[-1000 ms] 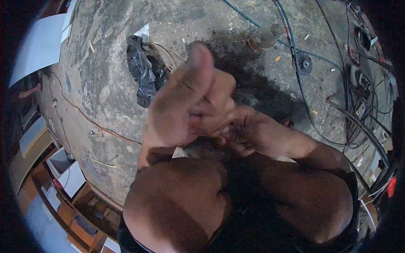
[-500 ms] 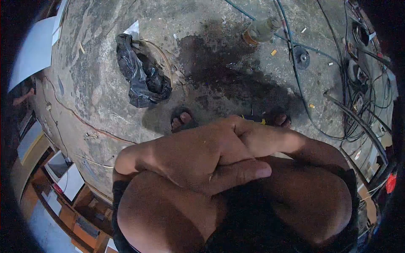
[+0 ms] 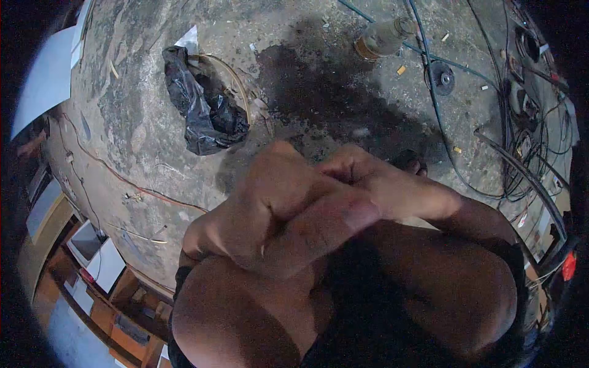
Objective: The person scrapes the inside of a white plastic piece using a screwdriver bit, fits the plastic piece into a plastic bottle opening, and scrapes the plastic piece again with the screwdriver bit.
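Note:
In front of my knees, my left hand [image 3: 276,202] and my right hand [image 3: 383,184] are pressed together. My left hand is closed, its thumb lying across toward the right and its fingers against my right hand. The fingers of my right hand are curled and partly hidden behind the left one. No object shows between them. Beyond the hands, a crumpled black plastic bag [image 3: 199,110] lies on the concrete floor [image 3: 147,147].
A glass bottle [image 3: 386,38] lies on the floor near a dark wet patch [image 3: 325,92]. To its right are a grinding disc [image 3: 440,78], a blue hose [image 3: 432,98] and tangled black cables [image 3: 521,165]. At lower left stands wooden shelving [image 3: 123,331].
My hands have drawn closer together and the left one has tilted, its knuckles rising. The left foot is now hidden behind them. The view has shifted slightly.

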### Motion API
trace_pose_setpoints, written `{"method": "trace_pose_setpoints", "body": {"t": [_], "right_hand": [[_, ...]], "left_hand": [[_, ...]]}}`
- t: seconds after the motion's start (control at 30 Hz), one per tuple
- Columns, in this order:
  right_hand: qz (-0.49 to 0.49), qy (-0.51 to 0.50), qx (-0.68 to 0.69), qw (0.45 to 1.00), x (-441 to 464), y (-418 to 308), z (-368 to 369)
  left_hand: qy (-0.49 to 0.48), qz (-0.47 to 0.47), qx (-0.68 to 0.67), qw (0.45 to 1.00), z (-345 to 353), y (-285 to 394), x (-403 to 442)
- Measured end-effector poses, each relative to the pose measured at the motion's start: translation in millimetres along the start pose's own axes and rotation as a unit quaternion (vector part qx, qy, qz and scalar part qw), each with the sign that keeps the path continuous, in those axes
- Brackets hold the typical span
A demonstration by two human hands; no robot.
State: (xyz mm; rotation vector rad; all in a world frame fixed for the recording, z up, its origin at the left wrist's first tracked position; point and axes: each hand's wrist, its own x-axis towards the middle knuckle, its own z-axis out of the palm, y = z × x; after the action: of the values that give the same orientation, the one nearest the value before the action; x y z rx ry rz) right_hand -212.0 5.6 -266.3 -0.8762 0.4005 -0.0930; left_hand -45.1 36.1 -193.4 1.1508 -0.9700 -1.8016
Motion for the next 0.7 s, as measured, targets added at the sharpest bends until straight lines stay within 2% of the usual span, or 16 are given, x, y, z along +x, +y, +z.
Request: {"method": "trace_pose_setpoints", "body": {"t": [0.07,0.17,0.27,0.37,0.47,0.57,0.63,0.7], "right_hand": [[-0.008,0.019,0.045,0.999,4,2,4],[0.076,0.036,0.222,0.971,5,0,4],[0.113,0.025,0.191,0.975,9,3,-7],[0.111,0.048,0.113,0.986,11,-7,-2],[0.1,0.013,-0.023,0.995,11,-17,-4],[0.125,-0.02,0.06,0.99,1,-20,-6],[0.124,-0.011,0.037,0.992,-2,-22,-5],[0.13,0.001,0.022,0.991,-3,-24,-3]], "left_hand": [[0.009,0.028,-0.003,1.0,-3,-2,0],[0.04,0.07,-0.014,0.997,-4,-9,-3],[0.074,0.101,-0.03,0.992,-4,-12,-6],[0.104,0.102,-0.03,0.989,-4,-10,-6],[0.048,0.093,-0.113,0.988,-11,-10,-11],[-0.07,0.157,-0.131,0.976,-20,-22,-4],[-0.073,0.186,-0.09,0.976,-18,-22,-3],[-0.019,0.182,-0.065,0.981,-13,-15,-6]]}}
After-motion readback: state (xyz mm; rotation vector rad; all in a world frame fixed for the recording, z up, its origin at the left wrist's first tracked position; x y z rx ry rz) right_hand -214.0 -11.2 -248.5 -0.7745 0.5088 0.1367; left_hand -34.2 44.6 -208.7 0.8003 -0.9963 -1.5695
